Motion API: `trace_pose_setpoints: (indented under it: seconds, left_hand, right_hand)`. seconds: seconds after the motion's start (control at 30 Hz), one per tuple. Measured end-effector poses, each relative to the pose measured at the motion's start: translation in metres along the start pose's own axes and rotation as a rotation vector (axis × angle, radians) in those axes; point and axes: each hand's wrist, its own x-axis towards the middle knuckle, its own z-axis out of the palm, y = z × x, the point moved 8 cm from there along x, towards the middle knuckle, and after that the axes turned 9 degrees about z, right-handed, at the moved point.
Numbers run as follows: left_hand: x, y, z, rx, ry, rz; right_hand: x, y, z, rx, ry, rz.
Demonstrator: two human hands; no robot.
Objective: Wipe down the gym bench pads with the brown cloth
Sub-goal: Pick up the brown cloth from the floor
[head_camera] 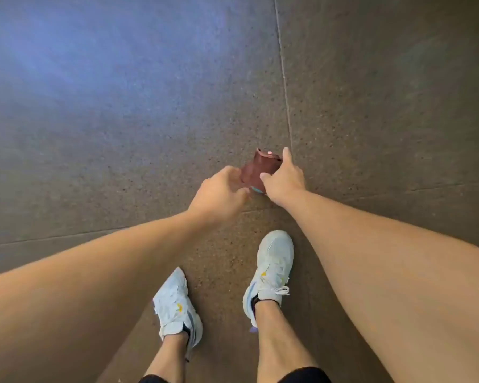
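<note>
A small brown cloth (257, 168) is bunched up between both hands, held in front of me above the floor. A bit of light blue shows at its lower edge. My left hand (220, 196) grips the cloth's left side with curled fingers. On the cloth's right side is my right hand (284, 178), thumb and index finger around it. No gym bench pad is in view.
Speckled grey rubber floor mats (122, 120) fill the view, with seams running up the right and across the middle. My two feet in white sneakers (271, 269) stand below the hands. Bluish light falls on the floor at upper left.
</note>
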Motion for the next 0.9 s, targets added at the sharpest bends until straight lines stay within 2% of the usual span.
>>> trace_pose_setpoints:
  seconds: [0.13, 0.23, 0.37, 0.43, 0.57, 0.63, 0.7, 0.8, 0.9]
  left_hand:
    - [-0.01, -0.018, -0.001, -0.002, -0.002, -0.032]
    - [-0.025, -0.024, -0.002, -0.021, -0.014, -0.072]
    - [-0.068, -0.026, -0.004, -0.127, -0.022, -0.201]
    - [-0.102, -0.027, -0.002, -0.284, -0.02, -0.329]
    - [-0.193, 0.009, -0.018, -0.773, -0.021, -0.587]
    - [-0.237, 0.04, -0.043, -0.999, -0.021, -0.598]
    - [-0.279, 0.06, -0.079, -1.164, 0.079, -0.587]
    - [-0.333, 0.069, -0.148, -1.185, 0.345, -0.468]
    - [-0.382, 0.081, -0.204, -1.098, 0.421, -0.288]
  right_hand:
    - [0.011, 0.001, 0.001, -0.033, 0.156, 0.059]
    - [-0.005, 0.002, -0.004, -0.11, 0.196, 0.047]
    - [-0.069, 0.011, -0.027, -0.258, 0.251, -0.018]
    - [-0.123, 0.018, -0.041, -0.259, 0.259, -0.067]
    - [-0.258, 0.023, -0.066, 0.006, 0.118, -0.139]
    - [-0.329, 0.02, -0.079, 0.137, 0.024, -0.176]
    - [-0.39, 0.016, -0.088, 0.162, -0.076, -0.213]
    - [-0.457, 0.004, -0.089, 0.042, -0.24, -0.227]
    - [-0.5, -0.021, -0.087, -0.036, -0.31, -0.275]
